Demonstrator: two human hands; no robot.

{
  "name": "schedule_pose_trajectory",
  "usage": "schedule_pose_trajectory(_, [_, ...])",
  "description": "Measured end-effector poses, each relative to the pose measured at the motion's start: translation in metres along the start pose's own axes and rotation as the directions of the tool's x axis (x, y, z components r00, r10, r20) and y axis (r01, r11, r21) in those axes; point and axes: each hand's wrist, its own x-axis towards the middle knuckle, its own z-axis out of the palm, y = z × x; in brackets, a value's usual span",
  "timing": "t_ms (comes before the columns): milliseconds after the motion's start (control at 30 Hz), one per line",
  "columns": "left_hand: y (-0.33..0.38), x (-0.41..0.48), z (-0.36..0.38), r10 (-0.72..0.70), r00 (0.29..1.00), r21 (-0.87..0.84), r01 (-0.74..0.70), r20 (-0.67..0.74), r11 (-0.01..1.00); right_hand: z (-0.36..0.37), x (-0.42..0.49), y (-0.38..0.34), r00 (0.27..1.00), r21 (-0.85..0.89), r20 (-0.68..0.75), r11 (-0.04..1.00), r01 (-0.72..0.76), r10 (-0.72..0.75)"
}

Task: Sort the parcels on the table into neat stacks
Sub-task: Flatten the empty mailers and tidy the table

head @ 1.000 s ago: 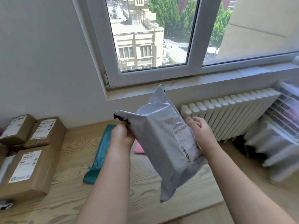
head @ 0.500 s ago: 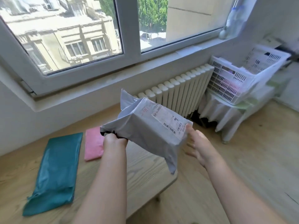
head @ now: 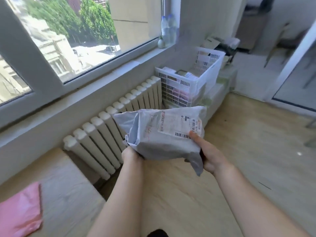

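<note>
A grey plastic mailer parcel [head: 164,134] with a white shipping label is held in the air, beyond the table's right end and over the floor. My left hand [head: 130,154] grips its crumpled left end from below. My right hand [head: 209,155] holds the right end, thumb on the label by the barcode, fingers hidden underneath. A pink flat parcel [head: 18,211] lies on the wooden table [head: 68,182] at the lower left.
A white ribbed radiator [head: 109,127] stands under the window sill. To its right a white plastic basket [head: 189,79] with several parcels sits on a covered stand. Water bottles [head: 168,29] stand on the sill. Wooden floor spreads to the right.
My view has swung right: the brown boxes and the teal parcel have left the frame. The grey parcel has tipped from upright to nearly flat, and my right hand now holds it.
</note>
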Motion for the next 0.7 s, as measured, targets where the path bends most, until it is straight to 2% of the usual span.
schedule_pose_trajectory(33, [-0.007,-0.002,0.012,0.046,0.999,0.107,-0.044,-0.015,0.993,-0.011,0.006,-0.008,1.0,0.011,-0.01,1.0,0.007,-0.007])
schedule_pose_trajectory(133, [-0.022,0.004,0.067,0.154,0.988,0.269,-0.149,0.001,0.952,-0.048,0.03,-0.036,0.997,0.092,-0.056,0.994,0.058,-0.053])
schedule_pose_trajectory(167, [-0.024,0.006,0.081,0.249,0.966,0.392,-0.256,0.068,0.884,-0.055,0.037,-0.045,0.995,0.108,-0.072,0.991,0.077,-0.069])
schedule_pose_trajectory(233, [-0.03,0.021,0.114,0.381,0.899,0.592,-0.432,0.217,0.681,-0.071,0.059,-0.067,0.988,0.135,-0.112,0.984,0.117,-0.102])
schedule_pose_trajectory(300, [-0.033,0.033,0.158,0.4,0.852,0.598,-0.522,0.337,0.608,-0.091,0.093,-0.094,0.976,0.143,-0.166,0.976,0.162,-0.137])
schedule_pose_trajectory(367, [-0.031,0.038,0.211,0.298,0.835,0.568,-0.537,0.462,0.624,-0.111,0.124,-0.122,0.956,0.108,-0.225,0.971,0.215,-0.186])
schedule_pose_trajectory(400, [-0.031,0.037,0.245,0.206,0.85,0.584,-0.49,0.486,0.647,-0.122,0.14,-0.141,0.946,0.087,-0.253,0.969,0.231,-0.203])
schedule_pose_trajectory(467, [-0.031,0.036,0.292,0.039,0.894,0.656,-0.355,0.446,0.666,-0.138,0.159,-0.173,0.925,0.031,-0.315,0.972,0.234,-0.213])
schedule_pose_trajectory(500, [-0.029,0.035,0.309,-0.043,0.892,0.669,-0.304,0.45,0.679,-0.147,0.167,-0.188,0.91,-0.003,-0.344,0.969,0.247,-0.233])
schedule_pose_trajectory(600, [-0.038,0.041,0.365,-0.142,0.843,0.648,-0.28,0.52,0.708,-0.172,0.187,-0.229,0.867,-0.1,-0.389,0.95,0.297,-0.312])
schedule_pose_trajectory(633, [-0.045,0.048,0.383,-0.194,0.805,0.664,-0.298,0.561,0.686,-0.183,0.196,-0.242,0.857,-0.122,-0.396,0.944,0.306,-0.329])
schedule_pose_trajectory(700, [-0.057,0.053,0.413,-0.27,0.781,0.72,-0.305,0.563,0.623,-0.203,0.209,-0.263,0.861,-0.143,-0.385,0.943,0.301,-0.333])
